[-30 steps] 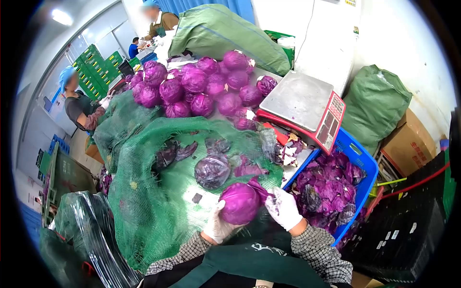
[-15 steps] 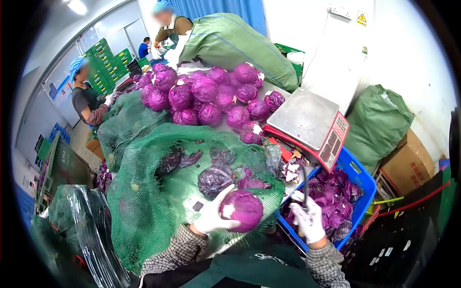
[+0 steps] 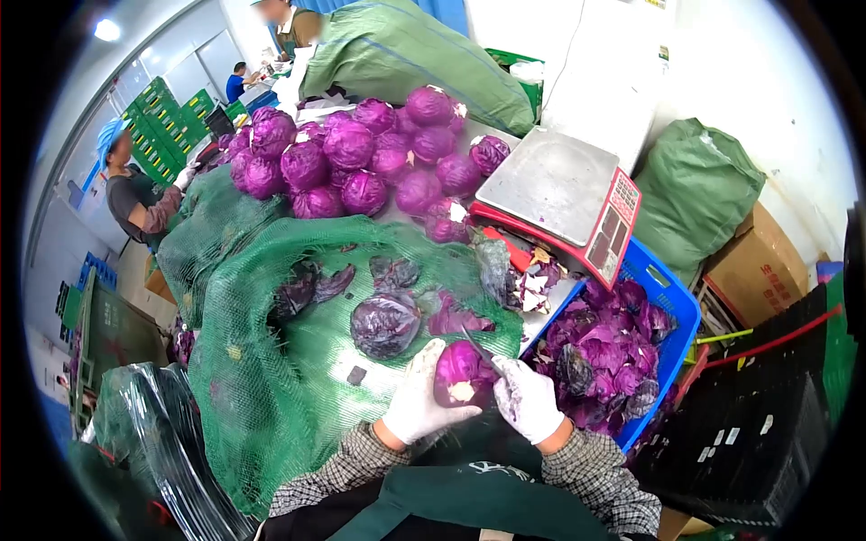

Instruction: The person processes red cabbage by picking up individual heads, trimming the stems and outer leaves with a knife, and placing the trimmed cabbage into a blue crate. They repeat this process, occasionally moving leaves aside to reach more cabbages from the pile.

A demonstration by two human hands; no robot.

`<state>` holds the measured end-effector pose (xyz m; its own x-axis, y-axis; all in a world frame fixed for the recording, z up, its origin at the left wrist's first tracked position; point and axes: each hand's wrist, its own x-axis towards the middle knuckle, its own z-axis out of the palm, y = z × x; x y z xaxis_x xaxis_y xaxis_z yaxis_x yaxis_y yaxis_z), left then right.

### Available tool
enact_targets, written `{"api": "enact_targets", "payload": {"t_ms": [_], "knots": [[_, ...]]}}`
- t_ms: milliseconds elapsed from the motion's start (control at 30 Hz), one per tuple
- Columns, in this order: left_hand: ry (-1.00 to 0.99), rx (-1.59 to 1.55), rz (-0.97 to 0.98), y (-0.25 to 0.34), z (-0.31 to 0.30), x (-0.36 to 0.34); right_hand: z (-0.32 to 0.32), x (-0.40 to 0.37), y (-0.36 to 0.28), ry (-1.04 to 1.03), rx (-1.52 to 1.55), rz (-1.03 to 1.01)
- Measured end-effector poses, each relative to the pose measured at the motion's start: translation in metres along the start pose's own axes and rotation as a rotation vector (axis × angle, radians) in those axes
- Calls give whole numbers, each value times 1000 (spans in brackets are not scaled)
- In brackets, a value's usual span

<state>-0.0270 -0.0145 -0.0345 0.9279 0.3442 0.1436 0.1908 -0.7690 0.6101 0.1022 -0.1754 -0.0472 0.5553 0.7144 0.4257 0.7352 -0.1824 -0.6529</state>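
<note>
A peeled red cabbage (image 3: 458, 368) rests in my gloved left hand (image 3: 420, 397), its pale cut stem facing toward me. My right hand (image 3: 530, 399), gloved too, grips a knife (image 3: 480, 349) whose dark blade points up and left, right at the cabbage's side. Just beyond lies an unpeeled red cabbage (image 3: 385, 325) with dull outer leaves, on the green mesh sack (image 3: 248, 361). Loose purple leaves (image 3: 456, 316) are scattered around it. To the right of my hands a blue crate (image 3: 688, 335) is full of torn cabbage leaves (image 3: 606, 356).
Shiny cabbages (image 3: 347, 144) are piled at the back of the table. A red scale (image 3: 555, 185) with a steel plate stands right of them, by stem scraps (image 3: 538, 279). Green sacks (image 3: 419, 59) lie behind. Another person (image 3: 135, 185) stands at the left.
My right hand has swung left from over the crate, bringing the knife up to the cabbage. My left hand has turned the cabbage so its stem end faces me. The view has shifted slightly.
</note>
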Motion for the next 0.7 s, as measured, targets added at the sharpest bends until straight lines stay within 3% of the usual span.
{"api": "enact_targets", "payload": {"t_ms": [67, 133, 167, 200, 267, 300, 333, 400, 467, 533, 600, 700], "knots": [[22, -34, 110, -8, 1, 1, 4, -3, 19, -22, -91, 37], [-11, -79, 213, -22, -4, 0, 9, -2, 47, 144, 27, 188], [-58, -127, 224, -28, -8, 0, 2, -4, 67, 175, -78, 162], [-98, -168, 195, -32, -13, -3, -14, -6, 75, 242, -61, 209], [-98, -408, 55, -49, -11, -16, -39, -26, 106, 350, 82, 514], [-147, -533, -112, -50, -16, -18, -48, -38, 119, 322, -128, 418], [-140, -630, -121, -59, -11, -19, -56, -51, 133, 315, -345, 323], [-212, -357, 11, -52, -23, -3, -44, -30, 90, 410, 95, 292], [-275, -96, 182, -26, -35, 22, -37, -9, 46, 141, 138, 208], [-167, -85, 232, -21, -33, 30, -12, -2, 22, 30, 293, 195], [-182, -140, 181, -24, -23, 31, -3, -3, 5, -7, 103, 97], [-93, -48, 153, -1, -1, 31, -7, -7, 1, 6, 151, 137]]}}
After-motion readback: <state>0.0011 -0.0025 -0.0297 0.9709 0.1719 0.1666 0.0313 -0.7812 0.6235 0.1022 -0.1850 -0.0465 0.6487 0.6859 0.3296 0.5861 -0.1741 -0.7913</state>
